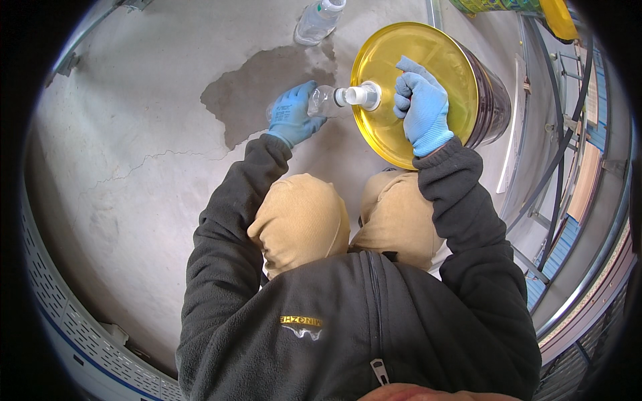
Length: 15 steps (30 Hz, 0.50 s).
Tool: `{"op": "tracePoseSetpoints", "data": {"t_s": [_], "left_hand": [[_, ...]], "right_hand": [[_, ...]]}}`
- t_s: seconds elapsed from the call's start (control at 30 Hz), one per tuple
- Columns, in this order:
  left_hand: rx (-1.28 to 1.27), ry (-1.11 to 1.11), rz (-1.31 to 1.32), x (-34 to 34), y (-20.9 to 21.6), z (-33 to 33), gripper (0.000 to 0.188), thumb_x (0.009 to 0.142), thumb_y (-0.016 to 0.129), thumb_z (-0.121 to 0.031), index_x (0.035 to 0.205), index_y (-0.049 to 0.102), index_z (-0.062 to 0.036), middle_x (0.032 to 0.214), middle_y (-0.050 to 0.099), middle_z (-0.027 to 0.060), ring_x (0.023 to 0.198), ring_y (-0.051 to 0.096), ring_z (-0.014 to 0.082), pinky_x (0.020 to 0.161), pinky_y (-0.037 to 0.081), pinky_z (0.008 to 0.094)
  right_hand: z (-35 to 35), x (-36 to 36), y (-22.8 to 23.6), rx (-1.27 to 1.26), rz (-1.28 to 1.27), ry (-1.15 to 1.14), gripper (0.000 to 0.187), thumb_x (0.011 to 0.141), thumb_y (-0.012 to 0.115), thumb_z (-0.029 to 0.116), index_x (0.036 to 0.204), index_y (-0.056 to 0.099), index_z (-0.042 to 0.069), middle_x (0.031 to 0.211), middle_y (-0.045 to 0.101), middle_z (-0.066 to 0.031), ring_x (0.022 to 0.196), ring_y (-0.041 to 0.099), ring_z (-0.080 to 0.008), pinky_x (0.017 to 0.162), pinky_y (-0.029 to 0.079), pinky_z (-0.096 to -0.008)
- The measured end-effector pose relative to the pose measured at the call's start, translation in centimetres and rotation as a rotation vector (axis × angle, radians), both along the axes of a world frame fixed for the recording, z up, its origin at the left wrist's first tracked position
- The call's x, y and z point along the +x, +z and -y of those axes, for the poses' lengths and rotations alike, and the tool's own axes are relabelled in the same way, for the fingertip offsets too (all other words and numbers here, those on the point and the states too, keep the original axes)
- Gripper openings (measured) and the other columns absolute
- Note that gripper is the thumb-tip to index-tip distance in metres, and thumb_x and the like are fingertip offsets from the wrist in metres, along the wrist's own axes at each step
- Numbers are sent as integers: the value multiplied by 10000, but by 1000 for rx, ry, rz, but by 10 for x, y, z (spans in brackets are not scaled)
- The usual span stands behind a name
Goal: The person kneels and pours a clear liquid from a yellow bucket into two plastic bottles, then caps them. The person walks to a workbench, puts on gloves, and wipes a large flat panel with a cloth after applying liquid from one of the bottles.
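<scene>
A metal drum (pixel 491 100) with dark sides stands tilted in front of me, its shiny gold lid (pixel 381 57) turned toward my left. A white spout (pixel 364 96) sticks out of the lid. Its mouth meets or nearly meets the neck of a clear plastic bottle (pixel 323 101), which lies sideways in my left hand (pixel 291 113). Blue gloves cover both hands. My right hand (pixel 425 110) is curled into a grip against the lid; whatever part of the drum its fingers wrap round is hidden by the glove.
Another clear bottle (pixel 317 23) stands on the grey concrete floor (pixel 147 113) at the far side. A dark wet patch (pixel 234 90) spreads beneath my left hand. On the right are metal rails and black cables (pixel 560 147); a yellow-green container (pixel 495 5) sits at the top right.
</scene>
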<state>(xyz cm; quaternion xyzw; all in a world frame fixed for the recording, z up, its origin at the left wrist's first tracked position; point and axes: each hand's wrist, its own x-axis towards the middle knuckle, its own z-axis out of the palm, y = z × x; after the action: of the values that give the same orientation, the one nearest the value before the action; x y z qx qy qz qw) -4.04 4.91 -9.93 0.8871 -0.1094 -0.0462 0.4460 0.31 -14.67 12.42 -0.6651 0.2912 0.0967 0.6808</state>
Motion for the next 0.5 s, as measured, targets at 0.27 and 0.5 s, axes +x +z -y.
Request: {"op": "tracePoseSetpoints", "data": {"t_s": [0.27,0.5], "left_hand": [[-25,24,-12,1,-4,0,667,784,872,-376,1328,607,-97,1235,700,152,1144,665,393,984,533,473],[-15,40,24,0,-8,1,640,780,872,-359,1304,615,-97,1221,703,151,1136,667,392,974,536,473]], "right_hand": [[2,-1,-3,6,-5,6,382,951,534,43,1321,632,36,761,528,9,558,420,-81,506,353,-246],[1,-1,-2,4,-3,3,371,955,533,43,1312,636,38,759,526,10,549,413,-80,502,347,-248]]}}
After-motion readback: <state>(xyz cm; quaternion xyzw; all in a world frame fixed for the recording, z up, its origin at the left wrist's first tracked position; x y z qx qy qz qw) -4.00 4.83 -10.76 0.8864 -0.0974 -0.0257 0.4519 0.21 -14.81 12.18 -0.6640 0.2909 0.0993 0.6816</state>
